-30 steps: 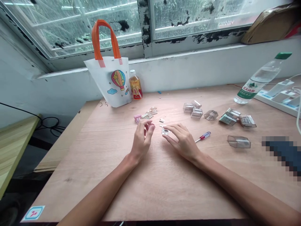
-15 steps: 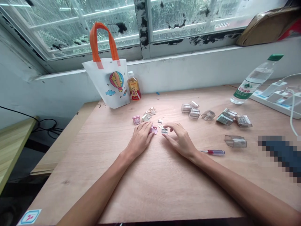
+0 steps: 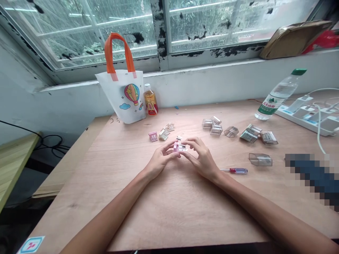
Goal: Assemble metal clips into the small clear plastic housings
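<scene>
My left hand [image 3: 161, 155] pinches a pink plastic sharpener part [image 3: 176, 146] between thumb and fingers. Closed on a small metal pencil sharpener [image 3: 182, 148], my right hand [image 3: 201, 157] meets it from the other side. The two pieces touch or overlap; how far one sits inside the other I cannot tell. Just behind them lies another small metal piece [image 3: 179, 138]. To the left behind my left hand are a pink sharpener part [image 3: 153, 136] and several cream-coloured ones [image 3: 164, 133].
Several clear-cased sharpeners [image 3: 216, 129] are spread at the right, one case [image 3: 260, 159] nearer me. A screwdriver [image 3: 238, 171] lies by my right forearm. Farther back stand a tote bag [image 3: 122, 95], a drink bottle [image 3: 150, 100], a water bottle [image 3: 275, 98] and a power strip [image 3: 304, 116].
The pink part has come up in my left hand and turned. My right hand has brought the metal sharpener left against it. The view has shifted slightly.
</scene>
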Tool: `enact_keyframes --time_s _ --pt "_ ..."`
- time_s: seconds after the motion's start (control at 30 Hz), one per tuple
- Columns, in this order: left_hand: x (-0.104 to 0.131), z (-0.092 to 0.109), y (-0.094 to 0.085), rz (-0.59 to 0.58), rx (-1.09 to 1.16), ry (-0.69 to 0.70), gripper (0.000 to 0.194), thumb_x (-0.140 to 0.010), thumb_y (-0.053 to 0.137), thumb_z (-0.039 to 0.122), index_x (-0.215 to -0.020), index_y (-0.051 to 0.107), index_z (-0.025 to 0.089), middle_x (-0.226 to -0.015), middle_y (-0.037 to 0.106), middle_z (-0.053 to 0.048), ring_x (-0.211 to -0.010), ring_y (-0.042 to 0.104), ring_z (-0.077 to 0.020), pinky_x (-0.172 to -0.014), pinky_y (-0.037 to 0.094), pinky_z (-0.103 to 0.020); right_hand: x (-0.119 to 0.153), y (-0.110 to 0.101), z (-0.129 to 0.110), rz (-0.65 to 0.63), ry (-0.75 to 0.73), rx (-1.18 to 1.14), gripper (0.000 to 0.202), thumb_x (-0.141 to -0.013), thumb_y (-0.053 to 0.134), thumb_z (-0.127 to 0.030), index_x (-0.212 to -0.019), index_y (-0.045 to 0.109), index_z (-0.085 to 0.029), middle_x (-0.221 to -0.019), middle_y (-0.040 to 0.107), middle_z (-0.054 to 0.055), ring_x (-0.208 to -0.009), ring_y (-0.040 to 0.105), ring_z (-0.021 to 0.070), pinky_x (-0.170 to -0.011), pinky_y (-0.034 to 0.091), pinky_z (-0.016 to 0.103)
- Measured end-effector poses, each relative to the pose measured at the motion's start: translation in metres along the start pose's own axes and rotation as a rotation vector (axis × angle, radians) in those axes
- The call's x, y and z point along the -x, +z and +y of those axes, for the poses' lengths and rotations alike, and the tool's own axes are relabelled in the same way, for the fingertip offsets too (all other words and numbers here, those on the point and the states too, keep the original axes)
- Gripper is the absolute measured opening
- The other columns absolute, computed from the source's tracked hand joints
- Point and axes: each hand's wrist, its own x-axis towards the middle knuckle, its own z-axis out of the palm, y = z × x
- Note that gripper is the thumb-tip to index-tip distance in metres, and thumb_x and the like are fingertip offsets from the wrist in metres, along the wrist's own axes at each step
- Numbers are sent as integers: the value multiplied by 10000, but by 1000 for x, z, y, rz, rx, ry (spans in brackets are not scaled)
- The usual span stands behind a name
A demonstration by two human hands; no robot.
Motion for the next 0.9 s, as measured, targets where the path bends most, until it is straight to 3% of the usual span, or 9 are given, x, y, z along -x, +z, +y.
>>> enact_keyframes --time_s 0.17,0.33,0.43,0.57,0.73,0.9 --pt "0 1 0 -2 123 -51 549 -770 846 233 -1291 673 224 -1294 686 -92 -1146 644 -248 -994 504 -362 0 0 2 -42 76 -68 228 -965 647 -284 -1189 661 -246 -1139 654 85 -1051 616 240 -903 530 395" --pt "-1 -4 -1 -46 156 -53 435 -899 731 385 -1271 676 166 -1015 729 -82 -844 673 -176 -921 510 -353 0 1 1 -52 141 -128 208 -956 661 -305 -1152 666 -232 -1112 653 80 -985 600 218 -865 521 371" --pt "-1 -3 -1 -16 114 -47 442 -914 709 421 -1262 675 150 -896 716 -61 -809 660 -175 -903 502 -341 -2 1 -1 -81 165 -161 193 -952 665 -302 -1132 670 -234 -1116 660 75 -985 605 212 -845 523 356" --pt "1 -1 2 17 74 -35 420 -912 706 419 -1230 683 146 -898 707 -56 -759 637 -159 -846 499 -319 -3 0 -2 -105 155 -172 204 -952 671 -324 -1143 688 -255 -1126 672 66 -969 633 207 -821 546 351" --pt "0 -8 5 85 169 -66 371 -885 716 385 -1168 700 145 -962 689 -58 -741 586 -133 -718 470 -268 1 -1 1 -90 10 7 286 -950 684 -339 -1230 682 -283 -1186 685 77 -1120 635 252 -972 543 440" --pt "-2 -7 7 110 291 -98 339 -887 676 392 -1103 703 132 -948 658 -61 -793 584 -157 -680 461 -268 0 1 -4 -217 -205 281 470 -993 611 -331 -1452 540 -253 -1315 665 111 -1200 603 290 -1016 543 492"
